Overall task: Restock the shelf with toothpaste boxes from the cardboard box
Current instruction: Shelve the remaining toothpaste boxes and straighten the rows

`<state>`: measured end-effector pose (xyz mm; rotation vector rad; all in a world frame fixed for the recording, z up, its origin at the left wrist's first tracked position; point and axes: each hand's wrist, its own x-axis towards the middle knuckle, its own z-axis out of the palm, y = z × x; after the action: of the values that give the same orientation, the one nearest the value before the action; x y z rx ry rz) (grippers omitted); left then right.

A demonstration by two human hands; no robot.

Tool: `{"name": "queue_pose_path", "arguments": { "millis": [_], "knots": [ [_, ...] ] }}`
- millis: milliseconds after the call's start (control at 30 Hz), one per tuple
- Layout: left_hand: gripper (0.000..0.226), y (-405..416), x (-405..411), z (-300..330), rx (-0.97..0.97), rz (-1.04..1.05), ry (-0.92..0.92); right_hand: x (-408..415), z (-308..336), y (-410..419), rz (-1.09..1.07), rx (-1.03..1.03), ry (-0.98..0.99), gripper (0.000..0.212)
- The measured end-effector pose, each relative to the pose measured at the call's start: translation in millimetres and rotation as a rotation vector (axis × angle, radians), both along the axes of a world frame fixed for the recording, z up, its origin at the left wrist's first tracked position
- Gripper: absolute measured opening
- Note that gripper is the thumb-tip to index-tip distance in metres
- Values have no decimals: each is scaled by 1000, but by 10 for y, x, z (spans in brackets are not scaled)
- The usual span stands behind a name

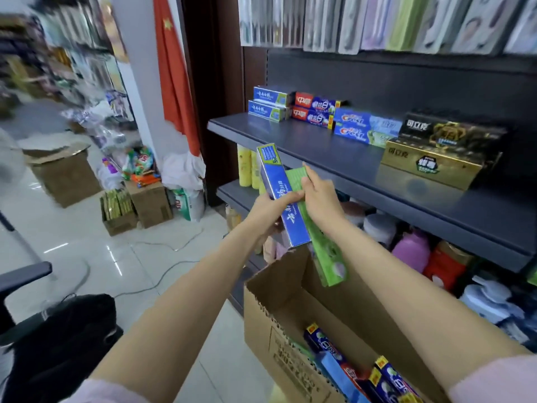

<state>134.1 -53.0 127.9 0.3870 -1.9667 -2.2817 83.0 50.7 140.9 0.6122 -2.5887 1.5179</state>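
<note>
Before a dark grey shelf already lined with toothpaste, the left hand grips a blue toothpaste box and the right hand grasps a green toothpaste box — both raised over the open cardboard box on glossy white floor tiles.

I note the cardboard box standing open before the shelf, with toothpaste boxes lying in it. Above the box my left hand and right hand hold two cartons together. Stocked cartons sit in stacks along the shelf's back.
</note>
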Motion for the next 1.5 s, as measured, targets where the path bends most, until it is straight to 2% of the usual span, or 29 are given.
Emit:
{"name": "queue_pose_path", "arguments": {
  "millis": [100, 200, 233, 300, 433, 533, 600, 633, 733, 833, 900, 1000, 1133, 1233, 1367, 1433, 1500],
  "knots": [
    [25, -339, -198, 126, 85, 38, 72, -173, 254, -391, 46, -127, -154, 48],
    [31, -804, -464, 238, 136, 61, 96, -479, 406, -814, 90, -203, -290, 78],
    [31, -961, -555, 289, 143, 71, 89, -578, 431, -925, 133, -192, -287, 72],
    [32, -1333, -789, 415, 135, 97, 80, -666, 543, -1158, 223, -105, -259, 53],
    [37, -1980, -1227, 614, 159, 97, 72, -913, 690, -1422, 416, 251, -150, 64],
    [37, -2311, -1482, 672, 177, 68, 52, -1100, 739, -1713, 330, 386, -25, 77],
    [40, -2503, -1656, 695, 192, 42, 52, -1268, 782, -1873, 176, 407, -9, 91],
    [40, -2581, -1740, 712, 208, 34, 55, -1334, 804, -1935, 113, 380, -20, 90],
    [32, -2779, -2050, 755, 220, 19, 64, -1477, 889, -2113, 88, 144, -97, 63],
    [35, -2851, -2346, 794, 194, -13, 62, -1678, 949, -2211, 158, -152, -382, 47],
    [39, -2878, -2569, 807, 175, -34, 57, -1902, 936, -2256, 165, -196, -451, 26],
    [38, -2949, -2924, 815, 144, -66, 53, -2312, 892, -2267, 145, -193, -422, 18],
    [24, -3088, -3361, 836, 8, -90, 42, -2751, 914, -2288, 85, -372, -519, 19],
    [20, -3187, -3665, 853, -42, -132, 24, -3066, 918, -2310, -3, -288, -489, 23],
    [40, -3294, -3971, 880, -1, -162, -22, -3326, 992, -2366, -138, -126, -422, 15],
    [36, -3380, -4160, 891, -8, -169, -23, -3487, 1044, -2439, -182, -33, -322, 17],
    [31, -3477, -4325, 919, -17, -199, -23, -3654, 1106, -2512, -239, 175, -145, 22]
  ]
}}
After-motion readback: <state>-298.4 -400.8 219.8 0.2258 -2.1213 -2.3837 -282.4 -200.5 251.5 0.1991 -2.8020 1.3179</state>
